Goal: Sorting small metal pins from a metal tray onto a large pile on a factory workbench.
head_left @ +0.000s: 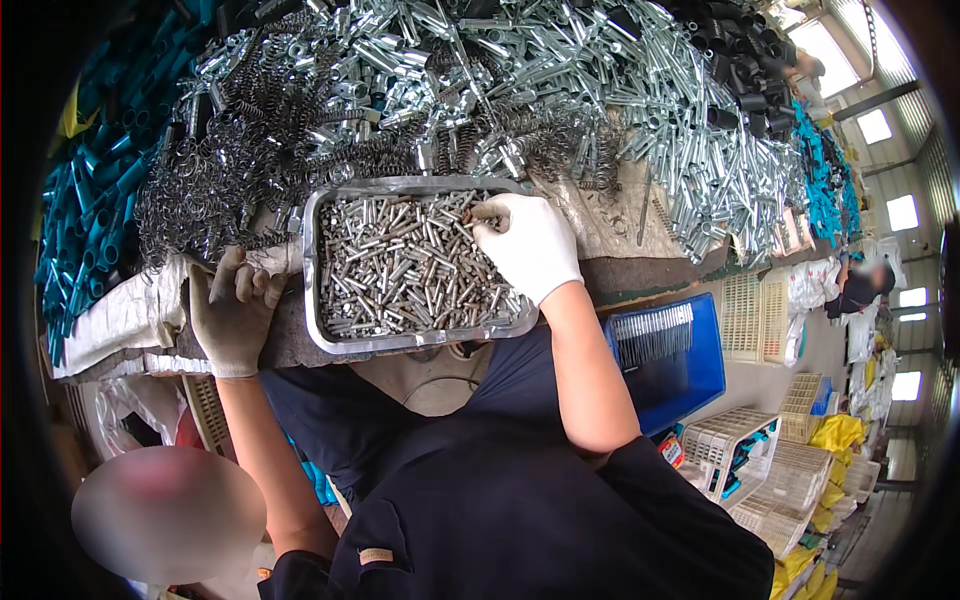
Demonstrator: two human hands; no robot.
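Observation:
A shallow metal tray (312, 270) full of small metal pins (400, 265) sits at the bench's near edge. My right hand (532, 245), in a white glove, reaches over the tray's right side. Its thumb and fingers come together at the pins near the far right corner; whatever lies between the fingertips is too small to make out. To the left of the tray is my left hand (235, 315), in a soiled glove, at the bench edge. Its fingers point up, loosely bent and apart, with nothing visible in them.
Dark coil springs (250, 130) and shiny metal tubes (690, 130) heap up behind the tray. Teal tubes (95, 220) pile at the far left. A blue bin (665, 365) with metal rods stands right, below bench level. Plastic crates (735, 450) stand beyond it.

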